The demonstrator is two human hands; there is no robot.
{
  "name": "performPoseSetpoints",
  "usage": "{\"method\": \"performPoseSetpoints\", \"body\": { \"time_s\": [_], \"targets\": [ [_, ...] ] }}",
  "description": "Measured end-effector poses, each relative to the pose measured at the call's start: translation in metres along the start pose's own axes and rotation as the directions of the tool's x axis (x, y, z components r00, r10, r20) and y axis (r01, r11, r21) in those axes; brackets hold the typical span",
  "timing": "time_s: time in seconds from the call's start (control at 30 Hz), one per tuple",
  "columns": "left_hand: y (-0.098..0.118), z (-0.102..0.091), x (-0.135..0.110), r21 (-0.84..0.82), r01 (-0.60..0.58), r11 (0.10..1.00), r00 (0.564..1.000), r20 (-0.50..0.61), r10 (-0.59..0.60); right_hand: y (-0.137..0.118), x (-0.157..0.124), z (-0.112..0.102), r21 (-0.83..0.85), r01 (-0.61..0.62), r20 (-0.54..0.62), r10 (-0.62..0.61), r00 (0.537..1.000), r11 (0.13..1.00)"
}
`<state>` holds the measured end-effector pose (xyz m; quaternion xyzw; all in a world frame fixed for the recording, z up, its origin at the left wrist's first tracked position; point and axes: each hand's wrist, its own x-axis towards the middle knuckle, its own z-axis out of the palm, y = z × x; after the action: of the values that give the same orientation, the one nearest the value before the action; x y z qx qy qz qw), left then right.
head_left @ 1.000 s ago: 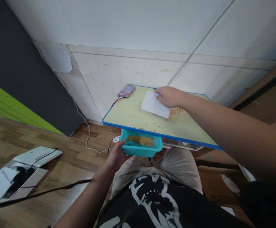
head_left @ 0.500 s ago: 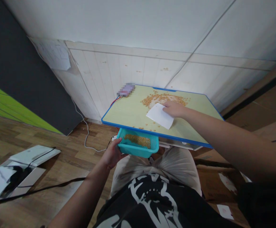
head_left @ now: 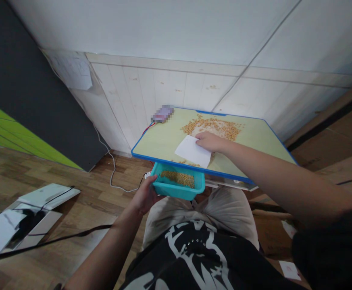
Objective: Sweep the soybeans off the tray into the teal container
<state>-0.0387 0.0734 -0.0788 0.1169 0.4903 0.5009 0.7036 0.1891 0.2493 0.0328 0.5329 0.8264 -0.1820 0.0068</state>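
My left hand (head_left: 145,196) grips the left end of a teal plastic tray (head_left: 178,186) holding yellow grains, kept just under the near edge of a small blue-rimmed table (head_left: 254,137). My right hand (head_left: 209,141) pinches a white card (head_left: 193,151) that rests on the tabletop close to that near edge, right above the tray. A few loose grains lie under the card's front edge. A pile of yellow grains (head_left: 212,127) is spread on the table behind my right hand.
A blurred purple device (head_left: 162,114) with a red wire sits at the table's far left corner, against the white panelled wall. White cables trail over the wooden floor. An open white box (head_left: 24,217) lies on the floor at left. My knees are under the table.
My right hand has drawn the white card from the far side of the table, over the grains, down to the near edge above the tray. The left hand keeps the tray in place.
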Motion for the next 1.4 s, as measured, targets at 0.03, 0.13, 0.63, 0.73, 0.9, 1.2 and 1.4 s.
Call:
{"method": "performPoseSetpoints", "body": {
  "time_s": [0.03, 0.13, 0.63, 0.73, 0.9, 1.2, 1.4],
  "targets": [
    [0.000, 0.000, 0.000, -0.002, 0.001, 1.000, 1.000, -0.001, -0.001, -0.001, 0.000, -0.001, 0.005, 0.004, 0.006, -0.004, 1.000, 1.000],
    [0.000, 0.002, 0.000, -0.005, -0.002, 1.000, 1.000, 0.000, 0.002, -0.005, 0.001, -0.001, 0.017, 0.007, 0.045, -0.008, 0.999, 1.000],
    [-0.001, 0.003, -0.001, -0.003, -0.014, 1.000, 0.999, 0.047, 0.014, -0.023, -0.011, 0.012, 0.001, 0.153, 0.085, -0.153, 0.985, 0.988],
    [-0.001, 0.003, -0.001, 0.000, -0.008, 1.000, 0.999, 0.041, 0.008, -0.024, -0.019, 0.007, -0.002, 0.193, 0.062, -0.192, 0.979, 0.981],
    [-0.003, 0.003, -0.002, 0.001, -0.004, 1.000, 0.998, 0.069, 0.003, 0.006, -0.028, -0.022, 0.100, 0.173, -0.111, -0.162, 0.981, 0.980],
    [-0.018, 0.013, 0.003, -0.002, 0.003, 1.000, 0.993, 0.115, -0.003, 0.117, -0.034, -0.065, -0.008, -0.098, -0.191, 0.095, 0.977, 0.995],
    [-0.039, 0.035, 0.008, 0.059, 0.016, 0.998, 0.991, 0.135, -0.024, 0.142, -0.029, -0.059, 0.091, -0.072, -0.113, 0.082, 0.990, 0.993]
  ]
}}
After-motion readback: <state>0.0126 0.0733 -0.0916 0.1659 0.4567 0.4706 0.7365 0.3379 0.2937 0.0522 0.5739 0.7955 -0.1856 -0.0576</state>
